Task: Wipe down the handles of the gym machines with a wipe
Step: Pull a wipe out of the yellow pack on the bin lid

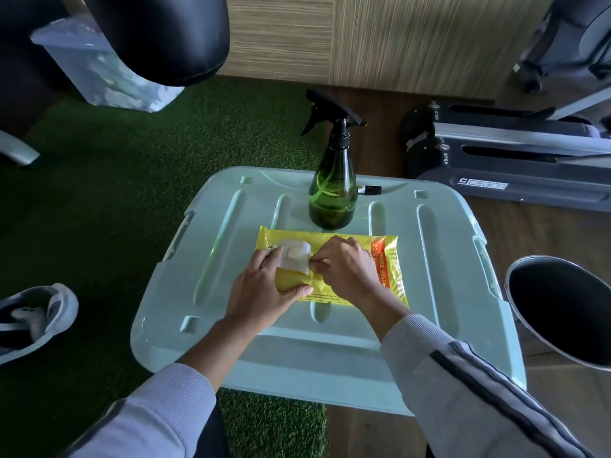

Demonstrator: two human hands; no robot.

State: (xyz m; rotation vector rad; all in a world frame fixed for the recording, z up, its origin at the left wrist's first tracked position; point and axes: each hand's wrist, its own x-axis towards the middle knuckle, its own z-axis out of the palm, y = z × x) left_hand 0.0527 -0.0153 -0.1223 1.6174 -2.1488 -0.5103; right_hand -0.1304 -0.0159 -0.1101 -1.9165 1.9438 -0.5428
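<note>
Yellow wipe pack [334, 259] mid-frame: left hand [264, 289] grips it, right hand [347, 269] pinches wipe [294, 256]; pull slowly, pack pinned.

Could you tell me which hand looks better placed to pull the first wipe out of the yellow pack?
Probably the right hand: its fingertips pinch at the opening beside the white flap, while the left hand holds the yellow pack down.
</note>
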